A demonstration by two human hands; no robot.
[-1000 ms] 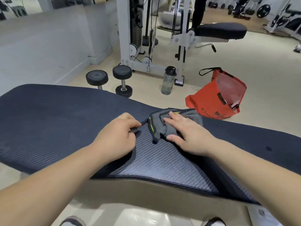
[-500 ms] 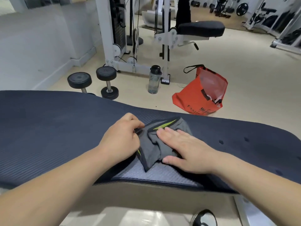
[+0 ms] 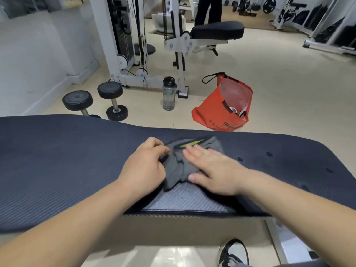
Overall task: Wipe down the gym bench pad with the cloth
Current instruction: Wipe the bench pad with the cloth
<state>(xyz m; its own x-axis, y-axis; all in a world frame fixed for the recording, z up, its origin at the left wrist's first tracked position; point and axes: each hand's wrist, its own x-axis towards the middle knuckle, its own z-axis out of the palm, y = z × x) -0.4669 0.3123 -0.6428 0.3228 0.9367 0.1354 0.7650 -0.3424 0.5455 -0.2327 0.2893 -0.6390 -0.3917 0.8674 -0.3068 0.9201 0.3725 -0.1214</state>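
**Pad** (image 3: 67,160). Dark navy and ribbed, running across the whole view from left to right. A paler, woven-looking patch (image 3: 185,199) sits at the near edge, just below the cloth. Whether it is sheen, damp or another layer cannot be told. A few small dark marks (image 3: 268,154) dot the right part.

**Cloth** (image 3: 177,170). Grey, with a lime stripe on its far side, bunched rather than spread flat. It lies on the pad about midway along, between the two hands and partly under the right one.

**Left hand** (image 3: 146,164). Fingers curled, knuckles up, at the cloth's left edge. The fingertips appear to pinch a fold of it.

**Right hand** (image 3: 213,170). Flat, fingers straight and close together, palm down on the cloth and pressing it to the pad. Slightly blurred.

**Surroundings.** On the floor (image 3: 289,83) beyond the pad:
- two dumbbells (image 3: 110,90)
- a bottle (image 3: 169,95)
- a red bag (image 3: 215,114), open
- a white machine (image 3: 107,41) with a black seat (image 3: 217,29)
- a person's legs (image 3: 202,10) behind the machine

One shoe (image 3: 234,251) shows on the near side.

**Status (judged).** Wiping is under way at mid-pad.
- **Done:** No wet trail, streak or change of finish sets wiped surface apart from unwiped, so the share done cannot be read.
- **Left:** The long left stretch and the right end lie well apart from the cloth. Both would need passes before the job counts as complete. The marks at the right are not under the cloth.
- **Progress:** Likely the early to middle part of the task.
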